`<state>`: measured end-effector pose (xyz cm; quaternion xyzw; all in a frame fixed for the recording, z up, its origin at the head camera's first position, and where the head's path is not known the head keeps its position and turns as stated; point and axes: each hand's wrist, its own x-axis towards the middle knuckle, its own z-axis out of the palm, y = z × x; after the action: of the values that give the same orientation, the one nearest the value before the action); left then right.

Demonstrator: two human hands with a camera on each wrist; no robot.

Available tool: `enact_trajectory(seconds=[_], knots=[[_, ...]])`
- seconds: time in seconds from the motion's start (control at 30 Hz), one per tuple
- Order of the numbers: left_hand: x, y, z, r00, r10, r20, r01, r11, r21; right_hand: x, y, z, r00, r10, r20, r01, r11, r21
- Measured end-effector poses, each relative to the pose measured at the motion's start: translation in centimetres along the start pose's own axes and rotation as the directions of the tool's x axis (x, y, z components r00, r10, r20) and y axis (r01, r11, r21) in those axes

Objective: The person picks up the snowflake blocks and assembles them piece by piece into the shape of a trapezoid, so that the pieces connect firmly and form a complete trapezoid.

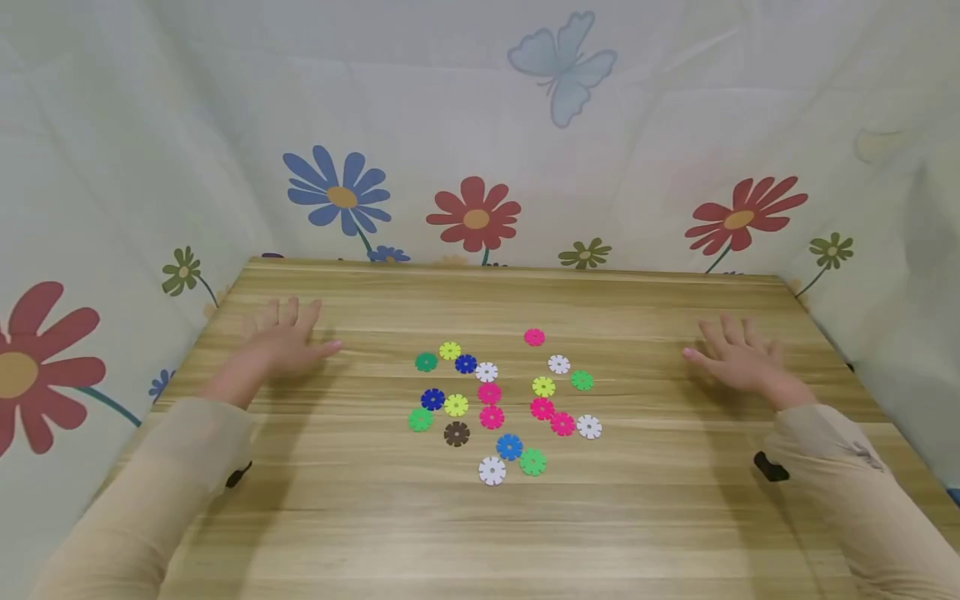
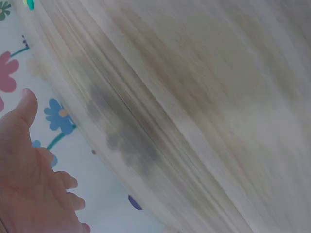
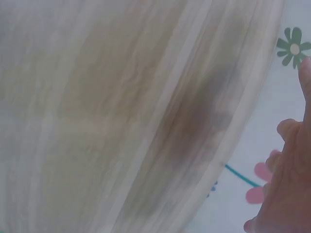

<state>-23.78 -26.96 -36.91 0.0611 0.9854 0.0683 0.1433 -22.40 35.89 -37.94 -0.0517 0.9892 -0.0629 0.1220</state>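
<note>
Several notched plastic discs lie scattered flat on the wooden table, among them a brown disc (image 1: 457, 433), a light blue disc (image 1: 509, 447), a pink disc (image 1: 534, 337) and a white disc (image 1: 588, 427). Left of them my left hand (image 1: 288, 343) is held over the table, fingers spread, holding nothing. On the other side my right hand (image 1: 738, 360) is spread the same way, also holding nothing. Both hands are apart from the discs. The left wrist view shows the left hand (image 2: 36, 174) at its edge; the right wrist view shows part of the right hand (image 3: 286, 179).
The wood-grain table (image 1: 390, 533) ends at a back edge in front of a white curtain (image 1: 420, 100) printed with flowers and a butterfly. Curtain also hangs at the left and right sides. A small black piece (image 1: 771, 467) shows beneath the right sleeve.
</note>
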Motion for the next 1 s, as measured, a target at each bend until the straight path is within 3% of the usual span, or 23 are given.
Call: enact_trajectory(seconds=[0.33,0.43,0.57,0.7,0.77,0.83,1.0], knots=[[1.3,3.1,0.5,0.989,0.126,-0.074,-0.124,0.992,0.038,0.1,-2.7,-0.2,0.996,-0.075,-0.045,0.074,0.997,-0.028],[1.9,4.0,0.6,0.966,0.206,-0.156,-0.198,0.978,0.068,0.1,-3.9,-0.2,0.992,-0.116,-0.057,0.115,0.993,-0.035],[2.4,5.2,0.7,0.92,0.306,-0.245,-0.299,0.952,0.065,-0.1,-5.9,-0.3,0.978,-0.192,-0.077,0.19,0.981,-0.041],[2.6,6.4,0.6,0.889,0.368,-0.271,-0.373,0.927,0.035,-0.2,-7.8,-0.1,0.953,-0.281,-0.111,0.277,0.959,-0.051],[2.8,7.0,0.8,0.883,0.388,-0.266,-0.395,0.918,0.03,-0.4,-8.7,0.1,0.938,-0.325,-0.123,0.323,0.946,-0.044],[2.9,7.5,1.0,0.883,0.399,-0.248,-0.41,0.912,0.007,-0.6,-9.5,0.2,0.919,-0.367,-0.141,0.367,0.93,-0.03],[3.2,8.7,1.8,0.9,0.404,-0.162,-0.419,0.906,-0.065,-0.9,-11.2,0.7,0.858,-0.481,-0.177,0.491,0.871,0.011]])
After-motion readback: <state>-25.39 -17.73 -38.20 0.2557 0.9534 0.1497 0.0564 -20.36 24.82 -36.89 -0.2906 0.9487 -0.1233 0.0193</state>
